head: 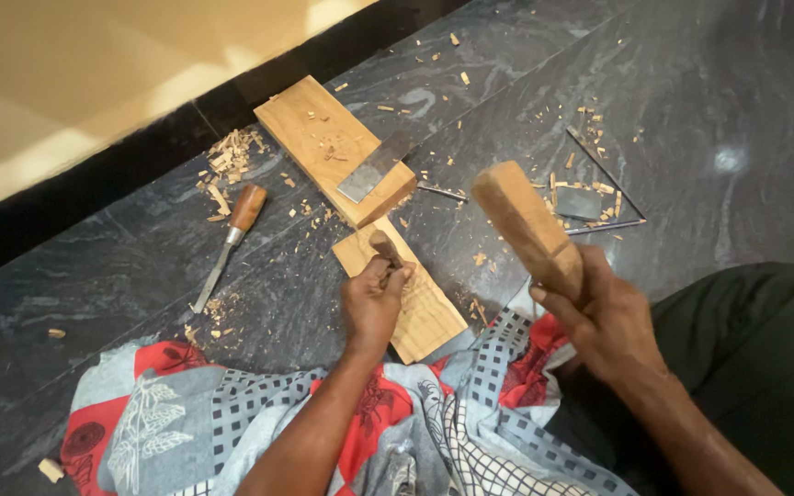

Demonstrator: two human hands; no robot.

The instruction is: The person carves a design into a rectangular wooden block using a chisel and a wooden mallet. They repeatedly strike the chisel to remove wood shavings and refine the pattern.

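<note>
On dark stone floor: small wooden board point(406, 289), flat, beside a thicker plank point(328, 147). Left hand point(372, 303) fisted around chisel point(384, 250), upright on the board; its tip is hidden. Right hand point(599, 317) clenched on raised wooden mallet point(526, 225). Risk: a glancing blow, likely striking knuckles, or the unclamped board skidding.

Left hand point(374, 298) grips chisel point(384, 250) on plank point(415, 303); right hand point(599, 317) holds raised wooden mallet point(526, 225).
</note>
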